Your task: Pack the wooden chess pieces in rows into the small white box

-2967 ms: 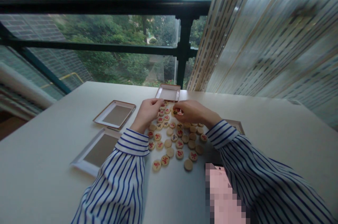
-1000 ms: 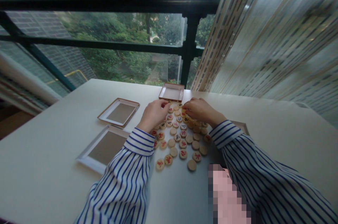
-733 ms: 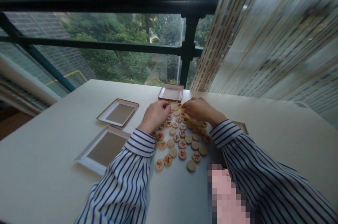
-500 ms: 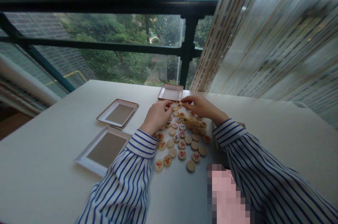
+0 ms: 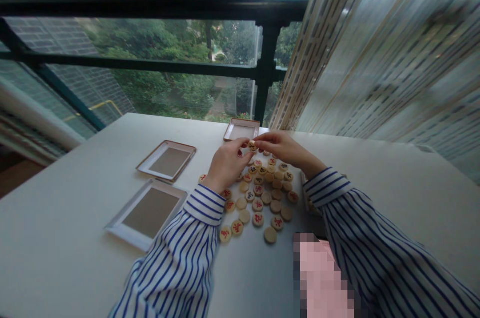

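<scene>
Round wooden Chinese chess pieces [image 5: 258, 204] with red or dark characters lie scattered on the white table, several of them showing a blank face. Over the far end of the spread, my left hand [image 5: 229, 162] and my right hand [image 5: 285, 149] meet at a chess piece [image 5: 252, 146] with a dark character. My left thumb and fingers close round it from the left. From the right, my right fingertips pinch at the same spot. Whether another piece is stacked under it I cannot tell.
A shallow box lid [image 5: 242, 129] lies just beyond my hands. Two more shallow trays, one smaller [image 5: 167, 160] and one larger [image 5: 148, 213], sit on the left. Another box [image 5: 308, 198] is partly hidden under my right forearm. Window and railing [image 5: 150, 65] stand behind the table.
My hands have come closer together, and the dark-marked piece is now raised between their fingertips. My left hand has shifted slightly right and uncovered a red-marked piece to its left.
</scene>
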`<state>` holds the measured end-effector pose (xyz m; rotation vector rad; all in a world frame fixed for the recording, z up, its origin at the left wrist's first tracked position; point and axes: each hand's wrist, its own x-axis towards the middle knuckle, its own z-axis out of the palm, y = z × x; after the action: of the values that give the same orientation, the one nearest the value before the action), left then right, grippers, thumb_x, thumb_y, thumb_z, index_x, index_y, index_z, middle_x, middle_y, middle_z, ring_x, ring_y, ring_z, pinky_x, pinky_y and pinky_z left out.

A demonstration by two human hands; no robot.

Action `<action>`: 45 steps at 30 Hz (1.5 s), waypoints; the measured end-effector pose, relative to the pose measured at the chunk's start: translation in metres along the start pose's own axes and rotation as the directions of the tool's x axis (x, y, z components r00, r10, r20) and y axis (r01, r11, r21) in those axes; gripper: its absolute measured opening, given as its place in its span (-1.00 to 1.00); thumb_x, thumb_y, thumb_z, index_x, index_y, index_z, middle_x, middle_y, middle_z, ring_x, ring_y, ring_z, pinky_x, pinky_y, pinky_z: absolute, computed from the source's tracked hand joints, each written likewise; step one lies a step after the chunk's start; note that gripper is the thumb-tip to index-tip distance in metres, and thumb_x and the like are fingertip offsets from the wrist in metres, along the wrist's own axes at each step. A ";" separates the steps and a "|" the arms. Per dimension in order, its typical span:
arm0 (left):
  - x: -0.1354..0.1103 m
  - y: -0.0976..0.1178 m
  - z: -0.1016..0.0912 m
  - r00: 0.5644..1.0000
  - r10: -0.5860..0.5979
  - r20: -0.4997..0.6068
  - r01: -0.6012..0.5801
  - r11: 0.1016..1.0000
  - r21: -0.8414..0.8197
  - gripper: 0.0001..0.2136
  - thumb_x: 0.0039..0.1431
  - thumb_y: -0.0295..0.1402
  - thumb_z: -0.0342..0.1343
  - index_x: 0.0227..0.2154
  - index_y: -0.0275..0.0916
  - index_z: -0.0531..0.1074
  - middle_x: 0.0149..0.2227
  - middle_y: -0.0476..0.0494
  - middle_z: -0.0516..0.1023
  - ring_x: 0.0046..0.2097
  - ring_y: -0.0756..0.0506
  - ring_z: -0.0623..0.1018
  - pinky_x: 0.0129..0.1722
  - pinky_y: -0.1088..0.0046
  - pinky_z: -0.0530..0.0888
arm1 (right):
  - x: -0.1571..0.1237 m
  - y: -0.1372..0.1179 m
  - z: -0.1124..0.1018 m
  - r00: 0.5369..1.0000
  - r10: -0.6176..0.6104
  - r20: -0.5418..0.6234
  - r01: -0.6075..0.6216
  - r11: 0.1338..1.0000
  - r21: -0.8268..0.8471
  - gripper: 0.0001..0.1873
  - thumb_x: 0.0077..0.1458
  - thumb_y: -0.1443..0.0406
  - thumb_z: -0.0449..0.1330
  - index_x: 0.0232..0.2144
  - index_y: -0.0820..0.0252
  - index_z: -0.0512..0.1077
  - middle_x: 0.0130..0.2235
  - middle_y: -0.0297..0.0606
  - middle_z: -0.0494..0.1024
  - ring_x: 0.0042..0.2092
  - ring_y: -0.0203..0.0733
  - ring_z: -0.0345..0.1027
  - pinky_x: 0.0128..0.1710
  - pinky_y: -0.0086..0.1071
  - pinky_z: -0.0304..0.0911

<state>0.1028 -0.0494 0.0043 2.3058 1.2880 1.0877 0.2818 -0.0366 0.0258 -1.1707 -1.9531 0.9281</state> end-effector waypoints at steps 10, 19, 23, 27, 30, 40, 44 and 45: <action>0.001 0.003 -0.001 0.999 0.042 -0.033 -0.043 0.999 -0.028 -0.79 0.09 -0.30 0.07 -0.22 -0.23 0.45 -0.29 -0.11 0.53 -0.35 -0.02 0.46 -0.34 0.49 0.35 | 0.000 -0.001 0.001 0.999 0.034 -0.015 -0.033 0.998 0.059 -0.67 0.02 0.15 0.12 -0.29 0.30 0.48 -0.45 -0.28 0.49 -0.45 -0.36 0.29 -0.58 -0.51 0.09; 0.003 0.007 -0.005 0.999 -0.028 -0.038 0.022 0.988 -0.152 -0.75 0.05 -0.25 0.10 -0.24 -0.25 0.48 -0.37 -0.07 0.53 -0.45 0.02 0.42 -0.42 0.52 0.33 | -0.001 -0.013 -0.002 0.997 0.067 -0.028 -0.064 0.993 0.095 -0.66 -0.06 0.13 0.20 -0.31 0.30 0.48 -0.45 -0.27 0.51 -0.47 -0.38 0.29 -0.53 -0.50 0.17; 0.003 0.011 -0.007 0.998 -0.053 -0.043 0.041 0.969 -0.242 -0.71 0.02 -0.20 0.12 -0.24 -0.28 0.49 -0.40 -0.08 0.52 -0.45 0.03 0.40 -0.43 0.52 0.33 | -0.004 -0.018 -0.007 0.998 0.069 -0.005 -0.069 0.994 0.081 -0.63 -0.05 0.13 0.20 -0.26 0.31 0.49 -0.46 -0.28 0.50 -0.48 -0.38 0.27 -0.58 -0.52 0.10; 0.005 0.015 -0.009 0.995 -0.098 -0.035 0.078 0.926 -0.370 -0.67 0.00 -0.18 0.14 -0.22 -0.30 0.48 -0.39 -0.09 0.52 -0.43 0.02 0.40 -0.44 0.53 0.34 | -0.009 -0.025 -0.013 1.000 0.005 0.017 -0.006 0.999 0.053 -0.65 -0.01 0.16 0.16 -0.22 0.28 0.50 -0.42 -0.26 0.51 -0.44 -0.35 0.29 -0.54 -0.50 0.14; 0.005 0.017 -0.010 0.992 -0.125 -0.003 0.109 0.872 -0.477 -0.66 -0.02 -0.20 0.16 -0.22 -0.32 0.48 -0.40 -0.10 0.51 -0.44 0.03 0.40 -0.46 0.53 0.34 | -0.012 -0.030 -0.017 0.999 -0.019 0.026 0.018 0.998 0.055 -0.65 0.00 0.18 0.15 -0.20 0.26 0.51 -0.37 -0.24 0.53 -0.41 -0.33 0.32 -0.50 -0.48 0.19; 0.002 0.044 -0.014 0.968 -0.190 0.163 0.248 0.661 -0.708 -0.63 -0.15 -0.30 0.27 -0.23 -0.35 0.46 -0.35 -0.14 0.54 -0.34 -0.02 0.50 -0.34 0.46 0.43 | -0.041 -0.037 -0.034 0.999 -0.020 0.032 0.018 0.996 0.084 -0.69 0.01 0.26 0.16 -0.16 0.16 0.49 -0.31 -0.27 0.57 -0.31 -0.28 0.41 -0.27 -0.37 0.32; -0.004 0.056 -0.015 0.965 -0.177 0.193 0.262 0.667 -0.697 -0.62 -0.13 -0.29 0.26 -0.20 -0.33 0.45 -0.34 -0.13 0.54 -0.35 -0.01 0.50 -0.35 0.46 0.44 | -0.062 -0.042 -0.044 0.999 0.031 -0.007 -0.030 0.995 0.092 -0.67 0.00 0.28 0.16 -0.13 0.18 0.46 -0.28 -0.25 0.58 -0.23 -0.24 0.42 -0.18 -0.31 0.32; -0.005 0.058 -0.015 0.967 -0.166 0.195 0.255 0.680 -0.687 -0.62 -0.13 -0.28 0.26 -0.20 -0.32 0.45 -0.34 -0.13 0.54 -0.35 -0.01 0.49 -0.35 0.46 0.44 | -0.068 -0.043 -0.046 0.999 0.042 -0.017 -0.040 0.995 0.096 -0.67 0.00 0.28 0.16 -0.13 0.19 0.46 -0.28 -0.24 0.58 -0.22 -0.24 0.42 -0.16 -0.30 0.32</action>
<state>0.1255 -0.0881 0.0450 1.5613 0.8386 1.0924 0.3262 -0.1025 0.0739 -1.1644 -1.8551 1.0162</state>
